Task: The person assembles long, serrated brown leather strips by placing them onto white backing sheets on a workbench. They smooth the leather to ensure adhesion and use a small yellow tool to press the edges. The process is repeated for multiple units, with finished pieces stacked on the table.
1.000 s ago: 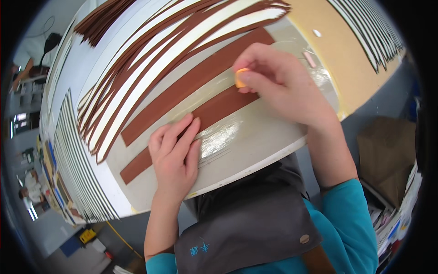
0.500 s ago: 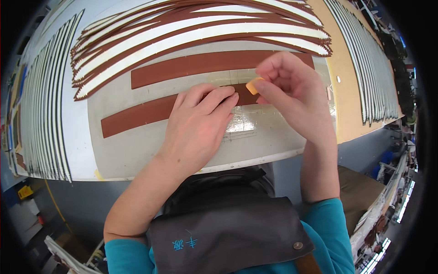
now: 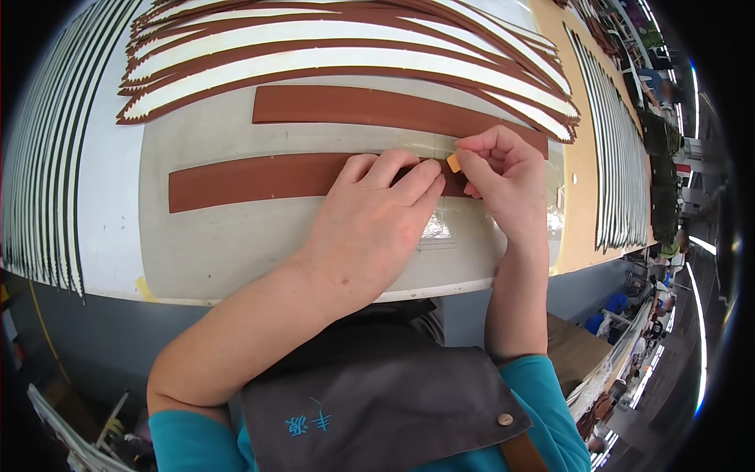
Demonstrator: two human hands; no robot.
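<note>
A long reddish-brown strip (image 3: 252,182), which looks like leather, lies across the grey mat. My left hand (image 3: 377,208) rests on it, palm down, with bent fingers spread apart and their tips on the strip. Pinched between the thumb and forefinger of my right hand (image 3: 499,177) is a small yellow-orange block (image 3: 453,163). It is just right of my left fingertips, over the same strip; whether it touches the surface I cannot tell. My right hand covers the strip's right end. A second brown strip (image 3: 330,106) lies farther back, parallel to the first.
Several brown-edged white strips (image 3: 346,67) with toothed ends are heaped at the back. Rows of thin dark-and-white strips lie at the left (image 3: 59,157) and right (image 3: 617,165) of the table. The grey mat (image 3: 212,252) reaches the table's near edge.
My right hand has come closer to my left fingertips and the strip, still pinching the block. My left hand stays on the strip. The whole view has shifted and turned slightly.
</note>
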